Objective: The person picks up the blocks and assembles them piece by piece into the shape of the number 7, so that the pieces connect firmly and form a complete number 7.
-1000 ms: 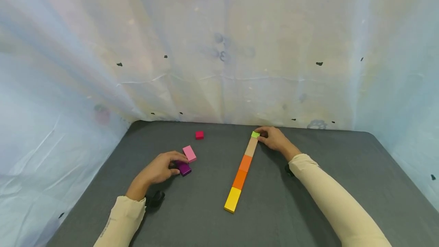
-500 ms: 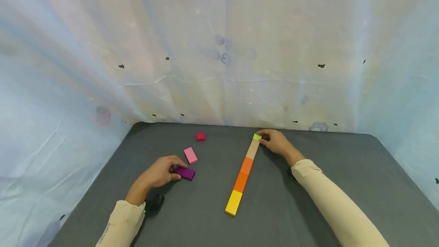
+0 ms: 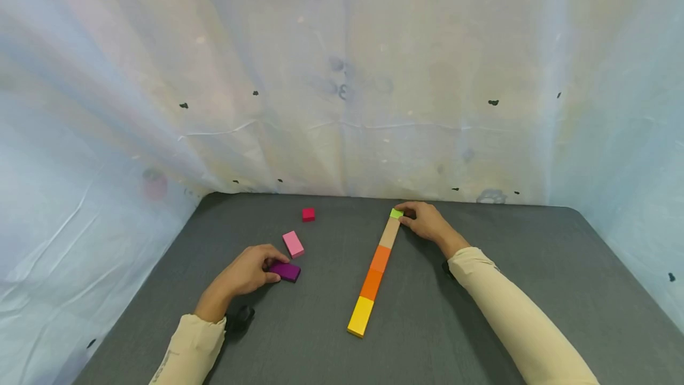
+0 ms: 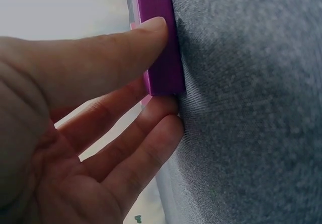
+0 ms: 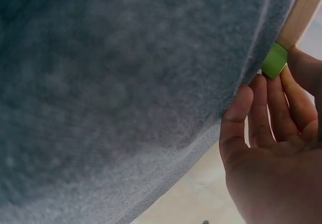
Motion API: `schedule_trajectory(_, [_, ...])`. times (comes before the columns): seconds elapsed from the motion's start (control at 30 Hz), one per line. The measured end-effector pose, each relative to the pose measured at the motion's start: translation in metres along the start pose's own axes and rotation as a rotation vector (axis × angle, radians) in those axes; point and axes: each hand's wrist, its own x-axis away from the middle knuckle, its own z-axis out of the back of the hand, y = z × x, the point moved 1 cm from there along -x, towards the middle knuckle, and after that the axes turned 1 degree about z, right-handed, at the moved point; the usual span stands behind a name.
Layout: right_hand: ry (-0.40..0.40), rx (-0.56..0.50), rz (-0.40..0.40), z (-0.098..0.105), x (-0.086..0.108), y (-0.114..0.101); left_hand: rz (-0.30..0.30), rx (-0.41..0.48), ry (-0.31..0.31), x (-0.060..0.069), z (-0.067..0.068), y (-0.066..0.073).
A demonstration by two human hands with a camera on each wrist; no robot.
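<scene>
Left hand [image 3: 244,270] pinches one purple block [image 3: 287,271]; beyond it lie one pink block [image 3: 293,243], one red block [image 3: 308,214]. Right hand [image 3: 426,221] pinches one green block [image 3: 396,213]; one tan block [image 3: 389,233], two orange blocks [image 3: 380,258], one yellow block [image 3: 360,316] extend from its near side.

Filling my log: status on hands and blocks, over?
Left hand pinches purple block. Right hand holds green block, far end of row. Pink block near left hand.

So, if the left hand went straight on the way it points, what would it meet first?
Probably the pink block, just ahead of the left hand and the purple block it pinches, though the head view leaves heading and depth unclear.
</scene>
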Motion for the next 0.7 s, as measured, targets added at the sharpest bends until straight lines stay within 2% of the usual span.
schedule_trajectory(0.5, [0.007,-0.001,-0.010,-0.0013,0.0000,0.0005,0.009,-0.015,0.000,-0.0014,-0.0004,0.0005])
schedule_trajectory(0.7, [0.028,0.015,0.003,-0.0024,0.0001,0.0000,-0.010,-0.004,-0.002,-0.0006,0.0000,0.0002])
